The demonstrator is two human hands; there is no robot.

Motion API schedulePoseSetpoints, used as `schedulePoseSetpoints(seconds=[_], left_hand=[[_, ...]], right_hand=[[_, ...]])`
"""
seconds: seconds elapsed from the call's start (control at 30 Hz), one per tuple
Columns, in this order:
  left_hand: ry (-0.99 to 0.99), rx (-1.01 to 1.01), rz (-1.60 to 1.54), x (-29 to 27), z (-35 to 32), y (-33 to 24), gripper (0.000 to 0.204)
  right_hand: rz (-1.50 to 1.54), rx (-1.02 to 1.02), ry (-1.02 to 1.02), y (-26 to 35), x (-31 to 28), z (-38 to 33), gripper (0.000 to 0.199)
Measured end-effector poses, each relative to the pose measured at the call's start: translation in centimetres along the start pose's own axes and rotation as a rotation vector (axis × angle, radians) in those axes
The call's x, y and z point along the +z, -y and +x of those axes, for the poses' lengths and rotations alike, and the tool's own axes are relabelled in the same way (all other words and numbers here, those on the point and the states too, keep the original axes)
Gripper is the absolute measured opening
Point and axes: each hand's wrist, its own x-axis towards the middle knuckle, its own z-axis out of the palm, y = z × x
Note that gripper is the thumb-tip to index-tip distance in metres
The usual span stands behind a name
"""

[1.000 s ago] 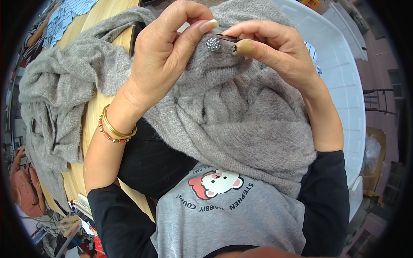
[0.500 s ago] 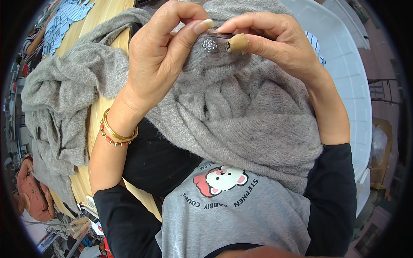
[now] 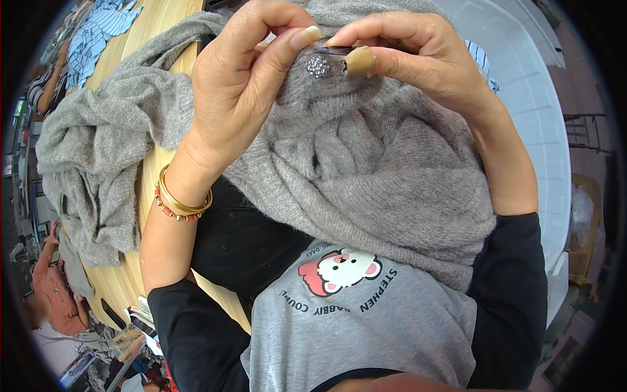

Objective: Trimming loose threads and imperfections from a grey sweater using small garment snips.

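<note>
A fuzzy grey knit garment (image 3: pixel 411 189) lies bunched across my lap and rises to my hands. My left hand (image 3: pixel 241 91) is closed, thumb and forefinger pinching the knit near the top. Just to its right, a round sparkly button (image 3: pixel 318 66) sits on the knit. My right hand (image 3: pixel 434 62) is closed in a pinch beside the button, on a thin dark needle (image 3: pixel 336 50) whose ends are hidden by fingers. A tan wrap (image 3: pixel 360 61) covers the tip of my right thumb.
More grey knit (image 3: pixel 91 163) is heaped on the wooden table (image 3: pixel 150 39) at left; whether it joins the garment is unclear. Striped blue cloth (image 3: pixel 98 42) lies at its far end. A pale plastic tub (image 3: pixel 542 137) stands at right. Another person (image 3: pixel 60 294) is at lower left.
Both hands hold the same pinch, a touch higher in the picture, and the button shows slightly higher too. The person at lower left has shifted, with an arm raised.
</note>
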Motion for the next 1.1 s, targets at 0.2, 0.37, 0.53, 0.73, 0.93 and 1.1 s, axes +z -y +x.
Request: schedulePoseSetpoints(seconds=[0.2, 0.37, 0.53, 0.73, 0.93, 1.1], left_hand=[[0.005, 0.003, -0.002, -0.2, 0.0, 0.0, 0.015], [-0.008, -0.001, -0.016, -0.1, -0.2, 0.1, 0.014], [-0.021, 0.086, 0.077, -0.2, 0.3, 0.0, 0.014], [-0.031, 0.074, 0.038, 0.0, 0.1, -0.1, 0.013], [-0.056, 0.099, 0.124, 0.1, 0.0, 0.2, 0.016], [-0.056, 0.113, 0.159, 0.3, 0.0, -0.1, 0.015]], right_hand=[[-0.019, -0.033, -0.006, -0.1, 0.1, 0.2, 0.025], [-0.123, -0.123, -0.048, -0.4, 0.3, 0.3, 0.026], [-0.083, -0.069, -0.115, -0.1, 0.1, -0.3, 0.026], [0.060, -0.146, -0.093, -1.5, 0.2, -0.1, 0.026], [0.088, -0.129, -0.107, -1.3, 0.6, -0.4, 0.025], [0.058, -0.124, -0.107, -0.5, 0.9, -0.2, 0.026]])
